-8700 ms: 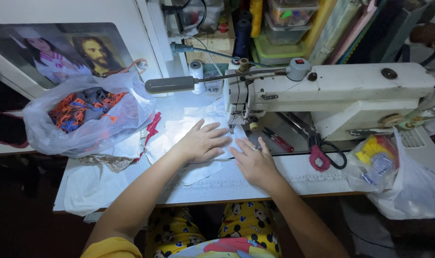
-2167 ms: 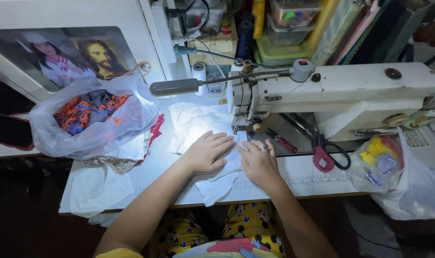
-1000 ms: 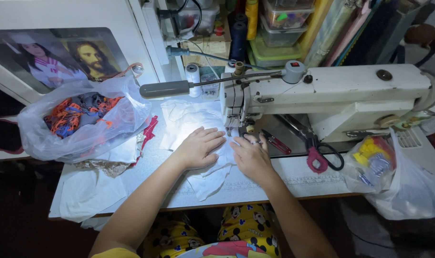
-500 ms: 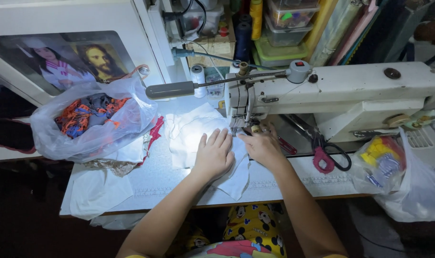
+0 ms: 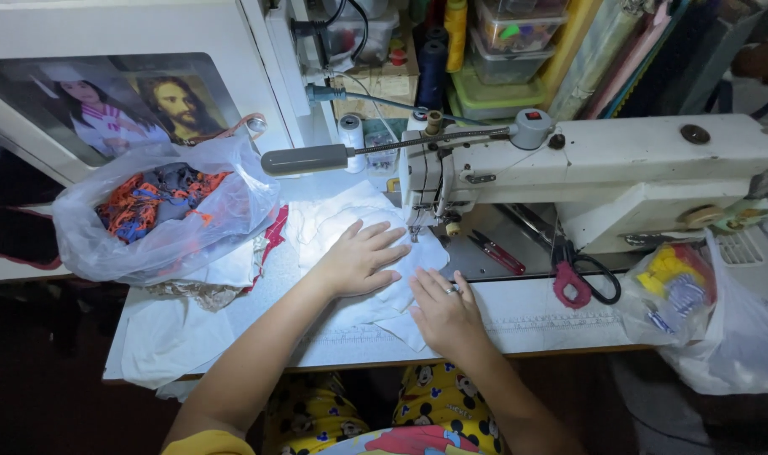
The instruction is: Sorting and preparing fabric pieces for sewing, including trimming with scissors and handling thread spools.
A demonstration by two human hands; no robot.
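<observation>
Since half a second ago I see my right hand (image 5: pixel 444 313) has slid back down from beside the needle toward the lower centre of the frame, while my left hand (image 5: pixel 363 259) stays flat, fingers spread. Both press open-palmed on the white cloth (image 5: pixel 333 227), gripping nothing. The cloth lies at centre frame on the surface (image 5: pixel 552 316), its long axis running from upper left to lower right, under the white sewing machine (image 5: pixel 603 177).

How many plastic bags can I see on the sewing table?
2. One clear plastic bag, holding orange and dark scraps, lies left of the left hand. A second clear bag with yellow items sits at the table's right end. Others may be hidden.
</observation>
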